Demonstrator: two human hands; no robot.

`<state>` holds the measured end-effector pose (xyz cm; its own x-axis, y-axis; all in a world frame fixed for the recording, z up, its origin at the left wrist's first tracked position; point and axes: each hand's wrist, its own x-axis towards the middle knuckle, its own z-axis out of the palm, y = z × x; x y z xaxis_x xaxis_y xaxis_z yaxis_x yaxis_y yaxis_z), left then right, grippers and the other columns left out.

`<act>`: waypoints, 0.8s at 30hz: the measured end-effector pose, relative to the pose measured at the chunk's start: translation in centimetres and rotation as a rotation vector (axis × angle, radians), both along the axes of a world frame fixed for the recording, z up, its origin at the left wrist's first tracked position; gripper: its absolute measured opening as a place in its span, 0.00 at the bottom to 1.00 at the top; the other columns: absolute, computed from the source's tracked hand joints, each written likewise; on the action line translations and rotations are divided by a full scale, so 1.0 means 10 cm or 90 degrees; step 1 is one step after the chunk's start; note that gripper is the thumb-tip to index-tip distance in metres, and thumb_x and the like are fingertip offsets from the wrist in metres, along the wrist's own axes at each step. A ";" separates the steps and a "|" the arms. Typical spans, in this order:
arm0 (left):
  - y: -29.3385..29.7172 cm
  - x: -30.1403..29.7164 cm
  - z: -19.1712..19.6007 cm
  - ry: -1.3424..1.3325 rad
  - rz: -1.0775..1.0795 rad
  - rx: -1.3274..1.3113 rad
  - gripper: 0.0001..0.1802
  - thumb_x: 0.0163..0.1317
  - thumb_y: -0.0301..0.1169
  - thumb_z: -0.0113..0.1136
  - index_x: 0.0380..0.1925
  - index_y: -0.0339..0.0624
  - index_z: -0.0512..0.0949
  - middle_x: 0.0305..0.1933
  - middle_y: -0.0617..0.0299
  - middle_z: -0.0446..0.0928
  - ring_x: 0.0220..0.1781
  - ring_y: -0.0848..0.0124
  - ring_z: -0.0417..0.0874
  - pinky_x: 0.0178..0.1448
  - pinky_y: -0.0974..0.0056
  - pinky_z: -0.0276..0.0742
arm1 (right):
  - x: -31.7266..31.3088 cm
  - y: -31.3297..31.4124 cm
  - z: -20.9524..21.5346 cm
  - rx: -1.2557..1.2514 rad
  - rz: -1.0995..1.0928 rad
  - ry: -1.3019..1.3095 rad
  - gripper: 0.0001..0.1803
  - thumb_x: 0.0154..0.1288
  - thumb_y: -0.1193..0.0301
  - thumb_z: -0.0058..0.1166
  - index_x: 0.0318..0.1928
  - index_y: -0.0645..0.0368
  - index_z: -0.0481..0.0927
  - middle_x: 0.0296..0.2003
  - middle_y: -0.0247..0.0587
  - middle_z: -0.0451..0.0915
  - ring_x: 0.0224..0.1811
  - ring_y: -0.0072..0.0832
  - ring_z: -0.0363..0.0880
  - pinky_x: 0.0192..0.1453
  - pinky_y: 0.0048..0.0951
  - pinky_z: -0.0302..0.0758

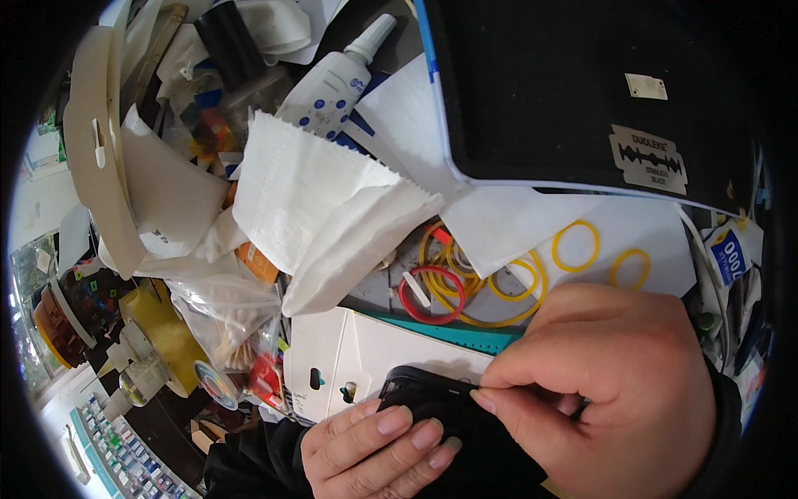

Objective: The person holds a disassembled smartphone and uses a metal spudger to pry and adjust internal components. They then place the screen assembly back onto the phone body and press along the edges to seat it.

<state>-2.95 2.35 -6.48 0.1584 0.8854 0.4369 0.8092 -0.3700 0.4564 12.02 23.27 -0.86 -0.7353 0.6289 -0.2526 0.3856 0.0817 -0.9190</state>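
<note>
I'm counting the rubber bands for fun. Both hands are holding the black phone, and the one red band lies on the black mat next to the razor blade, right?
Not quite. The red band lies among the yellow bands on the cluttered table, not on the black mat. The razor blade does lie on the mat. Both the left hand and right hand do hold the black phone. The head view shows it.

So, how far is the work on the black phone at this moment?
Done: a razor blade lies out on the black mat; nothing on the black phone looks finished. In hand: the left hand holds the phone, and the right hand pinches something thin at its top edge. Left: the edge shows no opening, so most seems to remain.
</note>
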 end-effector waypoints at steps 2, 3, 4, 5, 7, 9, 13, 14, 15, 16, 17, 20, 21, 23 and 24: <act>0.00 0.00 0.01 0.001 0.006 0.001 0.14 0.70 0.33 0.62 0.45 0.34 0.89 0.50 0.42 0.87 0.60 0.43 0.86 0.67 0.48 0.82 | 0.01 0.04 0.03 -0.009 0.038 -0.033 0.07 0.52 0.84 0.67 0.28 0.66 0.80 0.24 0.48 0.75 0.23 0.40 0.75 0.28 0.33 0.69; 0.00 0.02 0.02 -0.002 0.016 -0.014 0.14 0.70 0.33 0.62 0.45 0.34 0.89 0.50 0.42 0.87 0.60 0.43 0.86 0.68 0.48 0.82 | 0.02 0.05 0.04 -0.018 0.054 -0.048 0.07 0.52 0.84 0.67 0.28 0.66 0.80 0.24 0.48 0.75 0.23 0.40 0.75 0.28 0.33 0.69; 0.00 0.03 0.04 -0.004 0.027 -0.028 0.14 0.70 0.33 0.63 0.45 0.35 0.89 0.50 0.42 0.87 0.60 0.43 0.86 0.68 0.48 0.82 | 0.03 0.07 0.05 -0.026 0.071 -0.063 0.07 0.52 0.84 0.67 0.28 0.66 0.80 0.24 0.48 0.75 0.23 0.40 0.75 0.28 0.33 0.69; 0.00 0.03 0.04 -0.005 0.023 -0.026 0.14 0.70 0.33 0.63 0.45 0.35 0.89 0.50 0.42 0.87 0.61 0.43 0.86 0.68 0.48 0.81 | 0.06 0.07 0.07 -0.029 0.070 -0.062 0.07 0.52 0.84 0.67 0.28 0.66 0.81 0.24 0.48 0.75 0.23 0.40 0.75 0.28 0.33 0.69; 0.00 0.02 0.03 -0.006 0.017 -0.022 0.14 0.70 0.33 0.63 0.45 0.35 0.89 0.50 0.42 0.88 0.61 0.43 0.85 0.68 0.48 0.81 | 0.09 0.04 0.03 -0.001 0.053 -0.043 0.07 0.52 0.85 0.67 0.29 0.66 0.81 0.24 0.48 0.75 0.23 0.41 0.76 0.28 0.33 0.69; 0.01 -0.01 -0.02 0.003 0.000 0.013 0.14 0.71 0.34 0.62 0.45 0.35 0.89 0.50 0.42 0.87 0.61 0.43 0.85 0.68 0.47 0.81 | 0.09 -0.05 -0.08 0.038 0.021 -0.010 0.07 0.51 0.84 0.67 0.29 0.66 0.81 0.24 0.48 0.75 0.23 0.41 0.76 0.28 0.33 0.70; 0.00 -0.03 -0.05 0.000 -0.010 0.029 0.14 0.71 0.34 0.62 0.46 0.35 0.89 0.50 0.42 0.87 0.62 0.43 0.85 0.68 0.47 0.81 | 0.14 -0.16 -0.18 0.017 -0.019 0.029 0.07 0.51 0.84 0.67 0.29 0.66 0.81 0.25 0.48 0.76 0.24 0.41 0.76 0.29 0.33 0.70; -0.01 -0.01 -0.04 -0.005 0.001 0.016 0.14 0.71 0.34 0.62 0.46 0.35 0.89 0.50 0.42 0.87 0.62 0.43 0.85 0.68 0.47 0.81 | 0.15 -0.17 -0.18 0.020 -0.022 0.031 0.07 0.51 0.84 0.67 0.29 0.65 0.81 0.25 0.48 0.76 0.24 0.42 0.76 0.29 0.33 0.70; -0.01 0.01 -0.02 -0.010 0.011 0.003 0.14 0.71 0.34 0.62 0.46 0.35 0.89 0.50 0.42 0.87 0.62 0.43 0.85 0.68 0.47 0.81 | 0.16 -0.17 -0.18 0.026 -0.020 0.030 0.07 0.52 0.84 0.67 0.30 0.65 0.81 0.26 0.48 0.76 0.25 0.42 0.76 0.29 0.33 0.70; -0.01 0.02 -0.01 -0.015 0.022 -0.010 0.14 0.71 0.34 0.62 0.46 0.35 0.89 0.50 0.42 0.87 0.62 0.42 0.85 0.68 0.47 0.81 | 0.16 -0.17 -0.16 0.032 -0.019 0.029 0.07 0.52 0.84 0.67 0.30 0.65 0.81 0.26 0.48 0.76 0.25 0.42 0.76 0.29 0.33 0.70; -0.01 0.02 0.01 -0.016 0.019 -0.016 0.15 0.71 0.34 0.62 0.46 0.35 0.89 0.50 0.42 0.87 0.62 0.42 0.85 0.68 0.47 0.81 | 0.16 -0.16 -0.15 0.042 -0.013 0.027 0.07 0.53 0.84 0.67 0.31 0.65 0.82 0.26 0.48 0.77 0.25 0.42 0.76 0.29 0.33 0.70; 0.00 -0.04 0.05 -0.001 -0.013 -0.037 0.15 0.71 0.34 0.62 0.46 0.35 0.89 0.51 0.42 0.87 0.62 0.42 0.85 0.68 0.47 0.80 | 0.17 -0.16 -0.10 0.114 -0.009 -0.005 0.06 0.55 0.84 0.66 0.34 0.64 0.83 0.28 0.46 0.78 0.27 0.41 0.77 0.31 0.32 0.71; 0.01 -0.09 0.07 0.014 -0.040 -0.046 0.15 0.71 0.34 0.62 0.46 0.35 0.89 0.51 0.41 0.87 0.62 0.42 0.85 0.68 0.47 0.80 | 0.18 -0.17 -0.09 0.135 -0.011 -0.003 0.07 0.56 0.83 0.66 0.35 0.64 0.84 0.28 0.46 0.79 0.28 0.41 0.78 0.31 0.32 0.72; 0.02 -0.13 0.08 0.030 -0.070 -0.053 0.15 0.71 0.35 0.62 0.46 0.34 0.89 0.51 0.41 0.87 0.63 0.42 0.84 0.69 0.46 0.80 | 0.22 -0.18 -0.06 0.166 -0.015 0.017 0.07 0.57 0.83 0.66 0.37 0.64 0.85 0.30 0.46 0.80 0.30 0.40 0.79 0.33 0.32 0.73; 0.03 -0.14 0.08 0.031 -0.073 -0.051 0.15 0.71 0.35 0.61 0.46 0.34 0.89 0.51 0.41 0.87 0.63 0.42 0.84 0.69 0.46 0.79 | 0.25 -0.17 -0.02 0.169 -0.007 0.017 0.08 0.57 0.83 0.67 0.38 0.64 0.85 0.32 0.46 0.81 0.31 0.40 0.80 0.35 0.32 0.74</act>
<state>-4.35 2.64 -5.71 0.2804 0.8918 0.3550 0.7858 -0.4257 0.4487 14.55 21.54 -1.05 -0.7326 0.6782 -0.0579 0.3629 0.3172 -0.8762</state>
